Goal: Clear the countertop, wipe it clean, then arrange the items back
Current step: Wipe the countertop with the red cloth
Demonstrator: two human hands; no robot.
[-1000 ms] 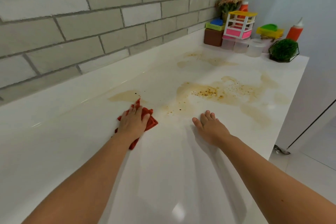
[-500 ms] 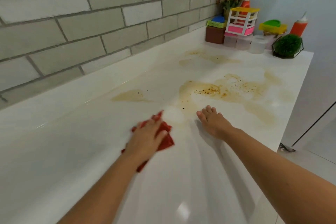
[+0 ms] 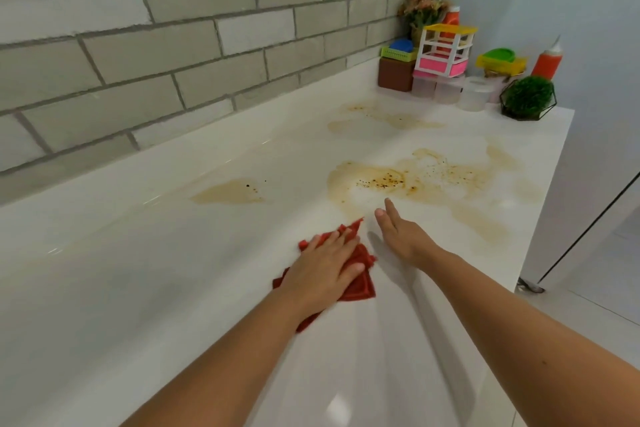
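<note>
1. Worktop [image 3: 138, 270]: white, glossy, running ahead of both hands to a far right end.
2. Brick wall [image 3: 173, 45]: grey, behind the worktop, to the left of the left hand.
3. Large brown stain [image 3: 433, 180]: speckled, just beyond the right hand's fingertips.
4. Far stain [image 3: 388, 120]: well beyond the right hand.
5. Small stain [image 3: 228, 192]: ahead and left of the left hand.
6. Cleared items, far beyond the right hand: pink-and-yellow rack [image 3: 443, 52], brown box [image 3: 394, 74], clear tubs [image 3: 446, 90], green plant [image 3: 528, 97], red squeeze bottle [image 3: 547, 61].
7. Left hand [image 3: 325, 270]: fingers straight, spread, pressing flat on the cloth.
8. Right hand [image 3: 398, 234]: fingers straight and together, holding nothing, low at the worktop just right of the left hand.
9. Red cloth [image 3: 360, 284]: crumpled under the left hand, its corners showing around it.
</note>
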